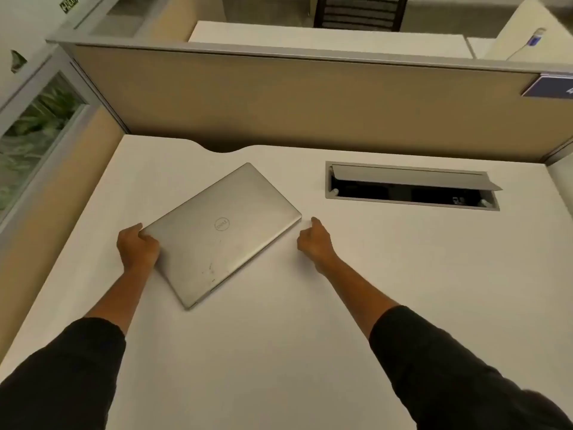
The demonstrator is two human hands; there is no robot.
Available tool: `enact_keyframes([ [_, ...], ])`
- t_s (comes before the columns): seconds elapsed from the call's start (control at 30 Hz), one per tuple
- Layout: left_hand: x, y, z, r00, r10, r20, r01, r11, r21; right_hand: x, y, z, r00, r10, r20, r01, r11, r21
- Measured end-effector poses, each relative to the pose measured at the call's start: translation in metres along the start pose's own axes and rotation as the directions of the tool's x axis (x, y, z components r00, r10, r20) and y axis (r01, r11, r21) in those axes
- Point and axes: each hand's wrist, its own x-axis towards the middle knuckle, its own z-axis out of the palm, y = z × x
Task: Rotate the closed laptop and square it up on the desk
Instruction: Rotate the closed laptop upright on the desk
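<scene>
A closed silver laptop (221,232) lies flat on the white desk (310,321), turned at a slant so its corners point toward the partition and toward me. My left hand (136,248) grips the laptop's left corner, thumb on the lid. My right hand (313,240) hovers just right of the laptop's right corner, fingers curled and the index finger pointing out, a small gap between it and the laptop's edge.
An open cable hatch (412,187) with a raised grey flap is set in the desk at the back right. A tan partition wall (310,100) bounds the far edge, with a curved notch (221,148) behind the laptop. Another partition runs along the left.
</scene>
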Motion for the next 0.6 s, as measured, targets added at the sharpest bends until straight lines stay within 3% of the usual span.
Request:
enact_keyframes([
  [0.33,0.021,-0.007,0.002,0.989,-0.15,-0.008,0.149,0.985,-0.092,0.041,-0.022,0.008,0.998,0.036,0.055,-0.036,0.999,0.0],
  [0.6,-0.044,-0.043,-0.007,0.982,-0.181,-0.048,0.177,0.981,-0.075,0.057,-0.022,0.007,0.999,-0.025,0.027,0.026,0.999,-0.019],
])
